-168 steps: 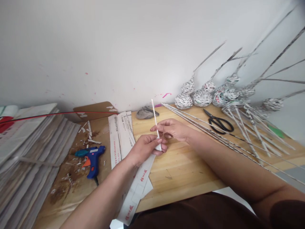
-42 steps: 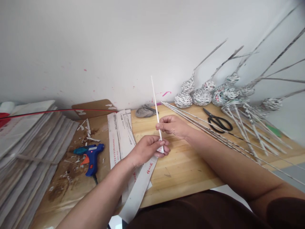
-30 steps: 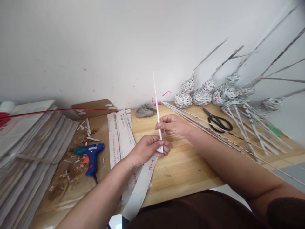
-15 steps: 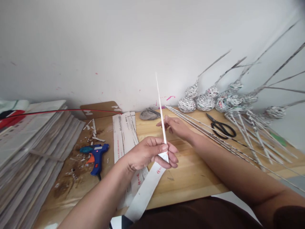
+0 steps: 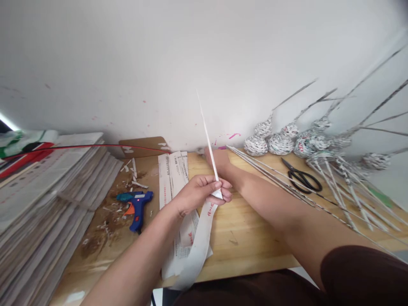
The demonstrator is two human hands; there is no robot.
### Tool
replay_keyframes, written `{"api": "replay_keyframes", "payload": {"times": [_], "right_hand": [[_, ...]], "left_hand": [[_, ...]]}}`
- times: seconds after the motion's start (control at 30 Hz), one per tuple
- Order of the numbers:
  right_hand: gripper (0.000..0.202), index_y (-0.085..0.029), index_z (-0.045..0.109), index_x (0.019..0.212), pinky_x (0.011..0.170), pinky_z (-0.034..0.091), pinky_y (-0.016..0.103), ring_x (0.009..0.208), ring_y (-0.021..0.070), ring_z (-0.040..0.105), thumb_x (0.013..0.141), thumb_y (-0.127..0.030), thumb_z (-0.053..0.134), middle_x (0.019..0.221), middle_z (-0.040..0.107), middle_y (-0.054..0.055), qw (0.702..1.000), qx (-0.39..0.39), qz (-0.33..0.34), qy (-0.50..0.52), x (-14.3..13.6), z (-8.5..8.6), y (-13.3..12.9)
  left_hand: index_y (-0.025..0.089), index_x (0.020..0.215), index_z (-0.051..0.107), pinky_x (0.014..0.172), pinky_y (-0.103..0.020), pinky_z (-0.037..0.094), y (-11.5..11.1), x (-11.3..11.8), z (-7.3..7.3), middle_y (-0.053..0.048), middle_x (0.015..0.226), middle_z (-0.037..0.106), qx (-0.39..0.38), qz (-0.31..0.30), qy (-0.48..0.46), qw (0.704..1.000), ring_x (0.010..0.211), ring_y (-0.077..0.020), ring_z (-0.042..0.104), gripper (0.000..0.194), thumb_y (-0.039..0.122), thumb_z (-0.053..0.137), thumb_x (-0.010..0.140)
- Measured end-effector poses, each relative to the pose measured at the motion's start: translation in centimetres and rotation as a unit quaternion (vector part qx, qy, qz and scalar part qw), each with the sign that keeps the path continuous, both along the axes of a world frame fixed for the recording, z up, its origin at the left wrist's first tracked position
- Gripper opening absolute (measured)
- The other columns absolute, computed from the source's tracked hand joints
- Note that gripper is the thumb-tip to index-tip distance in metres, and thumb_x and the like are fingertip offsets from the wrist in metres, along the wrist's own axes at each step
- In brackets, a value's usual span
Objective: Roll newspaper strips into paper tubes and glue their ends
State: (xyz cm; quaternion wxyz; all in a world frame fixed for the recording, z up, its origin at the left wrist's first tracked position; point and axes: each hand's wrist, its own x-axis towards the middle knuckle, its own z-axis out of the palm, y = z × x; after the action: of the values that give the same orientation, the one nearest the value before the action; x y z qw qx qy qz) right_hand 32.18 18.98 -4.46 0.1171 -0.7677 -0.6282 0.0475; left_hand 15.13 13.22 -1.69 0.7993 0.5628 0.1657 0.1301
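My left hand [image 5: 208,191] pinches the lower end of a thin, pointed rolled paper stick [image 5: 208,140], which rises upward and slightly left. From that end a loose white paper strip [image 5: 200,244] with red print hangs toward the table's front edge. My right hand [image 5: 217,158] reaches to the back of the table, behind the stick, at a grey cloth [image 5: 200,150] that is mostly covered by it. The right fingers are hidden. Printed paper strips [image 5: 165,182] lie under and left of my left hand.
A blue glue gun [image 5: 138,208] and paper scraps lie left, beside stacked newspapers [image 5: 73,187]. At the right are black scissors [image 5: 301,176], long paper sticks [image 5: 270,172] and woven paper gourds [image 5: 280,143] against the wall.
My right hand has moved back and left, to the grey cloth. My left hand still grips the rolled stick, which leans further left. The view has shifted slightly.
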Motion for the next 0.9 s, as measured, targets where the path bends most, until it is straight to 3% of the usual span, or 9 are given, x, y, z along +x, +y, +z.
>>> {"api": "replay_keyframes", "payload": {"times": [0.17, 0.27, 0.33, 0.37, 0.43, 0.5, 0.57, 0.67, 0.9], "right_hand": [[0.065, -0.014, 0.063, 0.109, 0.083, 0.042, 0.04, 0.099, 0.031, 0.06, 0.093, -0.06, 0.022, 0.103, 0.067, 0.019, 0.998, 0.032, -0.048, 0.008, 1.2, 0.7, -0.5], [0.057, -0.013, 0.066, 0.108, 0.094, 0.036, 0.04, 0.112, 0.0293, 0.054, 0.097, -0.049, 0.023, 0.111, 0.065, 0.019, 0.99, 0.116, -0.031, 0.071, 1.9, 1.7, -2.9], [0.053, -0.012, 0.067, 0.106, 0.09, 0.039, 0.035, 0.108, 0.0243, 0.056, 0.099, -0.041, 0.024, 0.11, 0.066, 0.016, 0.968, 0.126, 0.016, 0.216, 2.2, 2.5, -5.0], [0.049, -0.013, 0.066, 0.11, 0.083, 0.043, 0.032, 0.101, 0.0218, 0.059, 0.098, -0.041, 0.028, 0.108, 0.067, 0.014, 0.942, 0.102, 0.049, 0.316, 2.3, 2.9, -6.1], [0.043, -0.017, 0.06, 0.121, 0.069, 0.045, 0.027, 0.088, 0.0179, 0.062, 0.094, -0.045, 0.042, 0.101, 0.067, 0.01, 0.859, 0.015, 0.125, 0.496, 2.2, 3.6, -8.3], [0.047, -0.015, 0.062, 0.118, 0.06, 0.043, 0.024, 0.07, 0.0139, 0.059, 0.09, -0.05, 0.048, 0.08, 0.066, 0.006, 0.785, -0.054, 0.179, 0.59, 1.9, 3.8, -9.9], [0.049, -0.011, 0.064, 0.114, 0.054, 0.04, 0.023, 0.056, 0.0109, 0.053, 0.087, -0.05, 0.053, 0.06, 0.057, 0.0, 0.747, -0.085, 0.201, 0.628, 1.7, 3.7, -10.9], [0.043, -0.01, 0.068, 0.105, 0.051, 0.036, 0.022, 0.05, 0.0085, 0.046, 0.083, -0.046, 0.062, 0.053, 0.052, -0.003, 0.74, -0.071, 0.182, 0.644, 1.6, 3.0, -11.3], [0.028, -0.013, 0.069, 0.07, 0.047, 0.026, 0.021, 0.05, 0.0055, 0.036, 0.066, -0.039, 0.077, 0.054, 0.049, -0.005, 0.769, 0.033, 0.08, 0.634, 1.2, 3.0, -11.2]], "left_hand": [[0.009, 0.098, 0.067, 0.077, -0.037, 0.054, 0.2, 0.1, -0.4, -0.012, 0.084, 0.071, -0.005, 0.023, 0.009, 1.0, 0.082, -0.0215, 0.068, 0.036, 0.04, 0.066, 0.079], [0.009, 0.098, 0.067, 0.078, -0.038, 0.054, 0.1, 0.2, -0.5, -0.012, 0.083, 0.07, -0.011, 0.029, 0.011, 0.999, 0.081, -0.0212, 0.067, 0.037, 0.04, 0.067, 0.078], [0.009, 0.097, 0.067, 0.076, -0.036, 0.054, 0.0, 0.3, -0.6, -0.012, 0.082, 0.07, -0.012, 0.028, 0.011, 0.999, 0.08, -0.0205, 0.067, 0.036, 0.04, 0.067, 0.078], [0.009, 0.097, 0.067, 0.075, -0.034, 0.054, -0.1, 0.3, -0.7, -0.011, 0.082, 0.07, -0.012, 0.027, 0.01, 1.0, 0.08, -0.0201, 0.067, 0.035, 0.039, 0.067, 0.079], [0.009, 0.096, 0.067, 0.074, -0.033, 0.054, -0.3, 0.4, -0.7, -0.011, 0.082, 0.07, -0.01, 0.021, 0.009, 1.0, 0.08, -0.0194, 0.067, 0.034, 0.039, 0.066, 0.079], [0.01, 0.097, 0.067, 0.075, -0.034, 0.054, -0.4, 0.4, -0.8, -0.011, 0.083, 0.069, -0.003, 0.014, 0.008, 1.0, 0.081, -0.0194, 0.067, 0.034, 0.039, 0.065, 0.08], [0.01, 0.098, 0.067, 0.077, -0.036, 0.054, -0.6, 0.5, -1.0, -0.011, 0.084, 0.069, 0.004, 0.004, 0.013, 1.0, 0.082, -0.0202, 0.067, 0.035, 0.04, 0.063, 0.081], [0.009, 0.098, 0.067, 0.077, -0.038, 0.053, -1.0, 0.7, -1.1, -0.012, 0.085, 0.07, 0.005, -0.004, 0.028, 1.0, 0.082, -0.0209, 0.067, 0.036, 0.04, 0.064, 0.081], [0.009, 0.092, 0.068, 0.064, -0.027, 0.05, -1.7, 1.1, -1.1, -0.009, 0.08, 0.069, 0.019, -0.006, 0.055, 0.998, 0.067, -0.0134, 0.063, 0.03, 0.037, 0.066, 0.079]]}}
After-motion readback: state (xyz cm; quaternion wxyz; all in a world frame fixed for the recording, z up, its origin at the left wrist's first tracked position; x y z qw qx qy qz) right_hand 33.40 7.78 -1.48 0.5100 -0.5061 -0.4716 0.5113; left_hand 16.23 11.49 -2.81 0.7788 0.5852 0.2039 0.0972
